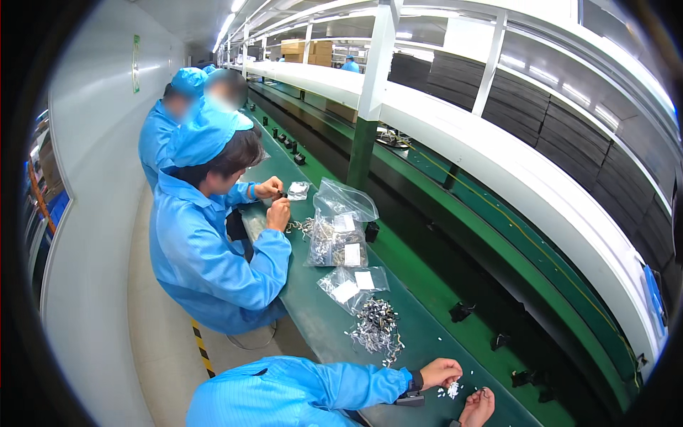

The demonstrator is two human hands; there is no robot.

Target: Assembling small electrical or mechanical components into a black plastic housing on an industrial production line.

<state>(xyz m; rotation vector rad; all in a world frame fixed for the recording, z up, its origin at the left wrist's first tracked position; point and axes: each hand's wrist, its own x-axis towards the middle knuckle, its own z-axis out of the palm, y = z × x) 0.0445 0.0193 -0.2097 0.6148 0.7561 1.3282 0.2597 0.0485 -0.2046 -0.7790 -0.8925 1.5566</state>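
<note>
L hand [441, 372] & R hand [478, 408] nr. wht. pcs. [453, 390], grn. bench [428, 341].

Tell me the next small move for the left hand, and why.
Probably have the left hand pinch one small white piece: its fingers are bent close beside the little white pile, and the right hand is just across from it, well placed to work with it. Whether either hand already holds something is too small to tell.

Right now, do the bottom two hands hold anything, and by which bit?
I can't tell: the left hand is by small white pieces, and something dark, too small to make out, shows at the right hand.
</note>
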